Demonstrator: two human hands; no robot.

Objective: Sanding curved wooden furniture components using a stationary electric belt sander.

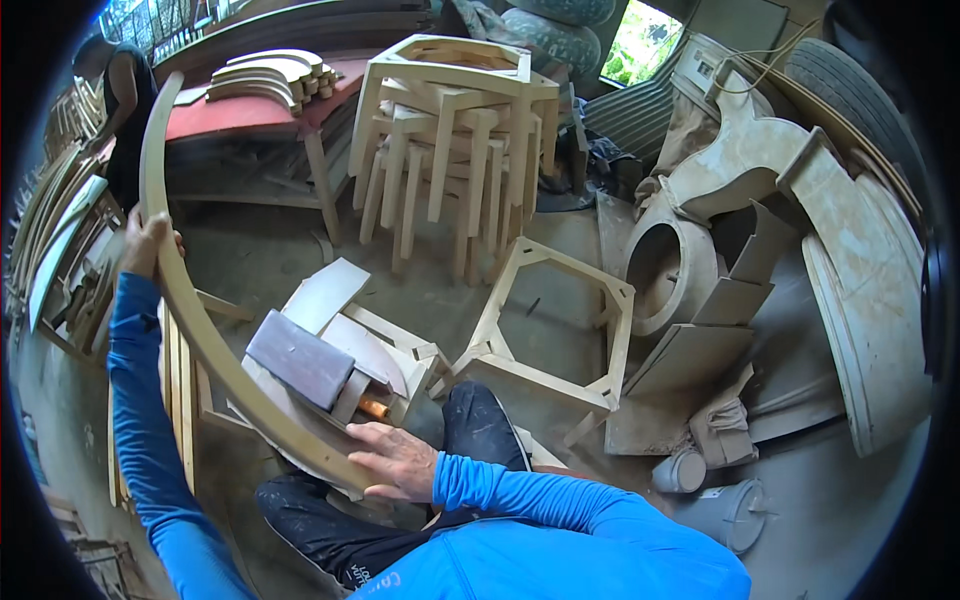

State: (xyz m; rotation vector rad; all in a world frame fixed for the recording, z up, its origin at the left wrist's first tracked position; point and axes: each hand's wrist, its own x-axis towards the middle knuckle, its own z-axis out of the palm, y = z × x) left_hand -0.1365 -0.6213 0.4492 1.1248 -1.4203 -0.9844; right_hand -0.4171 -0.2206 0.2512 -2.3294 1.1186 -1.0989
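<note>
A long curved wooden strip (pixel 190 300) arcs from upper left down to my lap. My left hand (pixel 148 243) grips it high up, arm stretched out in a blue sleeve. My right hand (pixel 398 462) rests over its lower end, fingers pressed on the wood, just above my dark-trousered knee (pixel 480 425). Right behind the strip lies a grey sanding block (pixel 300 357) on a heap of wooden offcuts (pixel 370 350).
An open hexagonal wooden frame (pixel 555 330) lies on the floor ahead. Stacked unfinished stools (pixel 450 140) stand behind it. Curved pieces (pixel 265 75) sit on a red-topped bench. Carved panels (pixel 800 230) lean at right. Another person (pixel 125 110) stands far left. Grey containers (pixel 720 500) lie lower right.
</note>
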